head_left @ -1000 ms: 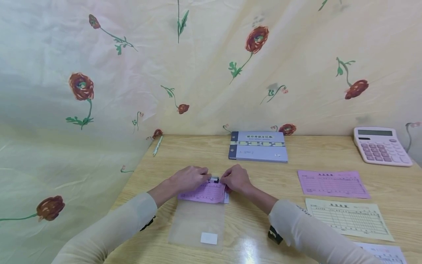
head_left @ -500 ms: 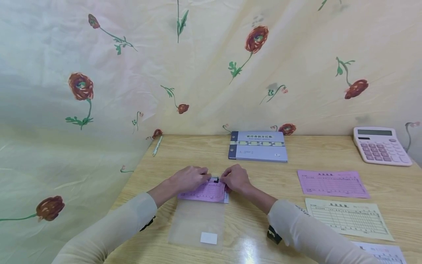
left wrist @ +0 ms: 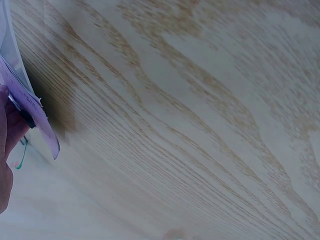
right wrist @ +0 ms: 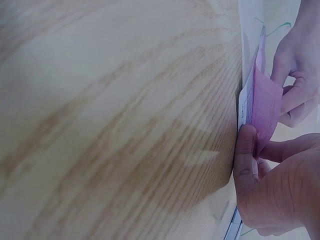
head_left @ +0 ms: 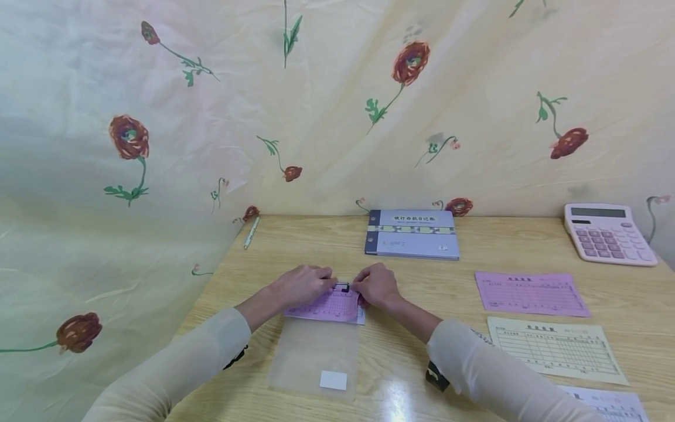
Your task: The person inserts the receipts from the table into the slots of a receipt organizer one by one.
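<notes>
In the head view both hands work at the top of a pink printed slip (head_left: 329, 306) that lies over white paper (head_left: 361, 316). My left hand (head_left: 304, 286) grips its upper left part, beside a small black clip (head_left: 344, 287). At the upper right corner my right hand (head_left: 377, 285) pinches the slip's edge. The right wrist view shows the pink slip (right wrist: 266, 105) bent up from the white paper (right wrist: 245, 107), with my right thumb on the near side. The clip (left wrist: 24, 116) also shows in the left wrist view; the fingertips are partly hidden.
A translucent sheet (head_left: 311, 351) with a white label (head_left: 333, 380) extends toward me. To the right lie a pink slip (head_left: 532, 294), a pale green slip (head_left: 559, 350) and a white slip (head_left: 614, 404). Behind are a ledger (head_left: 413, 234), a calculator (head_left: 609, 234) and a pen (head_left: 251, 232).
The lower edge of the pink slip has risen slightly, and a little more white paper shows under it. Both hands stay in nearly the same place.
</notes>
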`<move>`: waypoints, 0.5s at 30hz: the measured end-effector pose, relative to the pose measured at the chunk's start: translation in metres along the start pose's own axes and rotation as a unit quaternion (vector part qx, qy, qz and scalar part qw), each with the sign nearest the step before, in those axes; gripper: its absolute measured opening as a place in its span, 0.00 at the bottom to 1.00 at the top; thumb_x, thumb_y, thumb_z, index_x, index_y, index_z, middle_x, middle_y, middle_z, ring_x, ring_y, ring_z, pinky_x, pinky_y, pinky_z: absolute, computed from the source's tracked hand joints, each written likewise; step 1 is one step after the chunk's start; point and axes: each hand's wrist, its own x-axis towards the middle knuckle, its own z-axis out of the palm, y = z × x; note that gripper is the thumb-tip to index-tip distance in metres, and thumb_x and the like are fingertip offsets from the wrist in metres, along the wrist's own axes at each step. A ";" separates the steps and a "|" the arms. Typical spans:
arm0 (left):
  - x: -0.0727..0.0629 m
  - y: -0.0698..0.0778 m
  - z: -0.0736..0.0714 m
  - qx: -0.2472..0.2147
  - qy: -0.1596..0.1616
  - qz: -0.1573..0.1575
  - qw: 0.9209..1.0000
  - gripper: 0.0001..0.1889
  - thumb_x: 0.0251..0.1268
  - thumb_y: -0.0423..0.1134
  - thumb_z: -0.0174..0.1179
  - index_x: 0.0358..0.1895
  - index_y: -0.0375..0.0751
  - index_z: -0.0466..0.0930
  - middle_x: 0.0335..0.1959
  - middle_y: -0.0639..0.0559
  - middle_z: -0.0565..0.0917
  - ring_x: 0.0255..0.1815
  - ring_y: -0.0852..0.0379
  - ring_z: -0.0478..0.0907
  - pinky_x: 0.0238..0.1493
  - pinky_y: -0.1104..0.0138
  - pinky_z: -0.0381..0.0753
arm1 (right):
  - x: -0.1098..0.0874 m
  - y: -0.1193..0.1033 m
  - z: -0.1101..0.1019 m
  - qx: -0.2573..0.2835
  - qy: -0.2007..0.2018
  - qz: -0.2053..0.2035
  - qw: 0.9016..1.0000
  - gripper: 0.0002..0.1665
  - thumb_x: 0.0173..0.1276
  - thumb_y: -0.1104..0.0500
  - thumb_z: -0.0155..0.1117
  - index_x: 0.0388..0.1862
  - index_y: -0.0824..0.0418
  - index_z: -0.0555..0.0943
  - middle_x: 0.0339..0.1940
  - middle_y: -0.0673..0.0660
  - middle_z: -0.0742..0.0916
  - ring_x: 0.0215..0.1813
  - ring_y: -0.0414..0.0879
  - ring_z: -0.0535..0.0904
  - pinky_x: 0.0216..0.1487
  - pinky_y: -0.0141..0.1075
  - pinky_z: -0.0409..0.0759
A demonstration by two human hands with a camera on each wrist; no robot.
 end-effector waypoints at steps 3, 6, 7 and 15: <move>0.000 0.000 0.000 -0.002 -0.001 0.000 1.000 0.11 0.79 0.31 0.60 0.54 0.41 0.91 0.40 0.52 0.84 0.35 0.60 0.85 0.33 0.74 0.84 | 0.000 0.000 0.000 0.000 -0.002 0.004 1.000 0.05 0.72 0.67 0.71 0.39 0.68 0.91 0.22 0.55 0.87 0.19 0.42 0.81 0.21 0.31 0.79; 0.000 0.001 0.001 -0.003 0.000 -0.001 1.000 0.11 0.79 0.31 0.61 0.55 0.41 0.91 0.40 0.51 0.84 0.35 0.60 0.84 0.32 0.74 0.84 | 0.000 0.000 0.000 -0.003 -0.004 0.005 1.000 0.05 0.73 0.67 0.70 0.39 0.68 0.91 0.22 0.55 0.87 0.19 0.42 0.81 0.22 0.31 0.79; 0.000 0.001 0.001 -0.003 0.000 -0.002 1.000 0.11 0.79 0.31 0.61 0.55 0.41 0.91 0.41 0.51 0.85 0.35 0.60 0.85 0.32 0.74 0.84 | 0.001 0.000 0.000 -0.003 -0.005 0.004 1.000 0.05 0.73 0.67 0.70 0.39 0.68 0.91 0.23 0.55 0.87 0.19 0.42 0.81 0.22 0.31 0.80; -0.002 0.000 -0.002 -0.060 -0.008 -0.046 0.997 0.12 0.78 0.40 0.65 0.57 0.42 0.91 0.45 0.52 0.85 0.37 0.61 0.85 0.38 0.75 0.84 | 0.001 0.000 -0.003 -0.023 -0.011 -0.015 1.000 0.04 0.71 0.65 0.73 0.37 0.67 0.89 0.23 0.54 0.87 0.19 0.42 0.80 0.21 0.31 0.79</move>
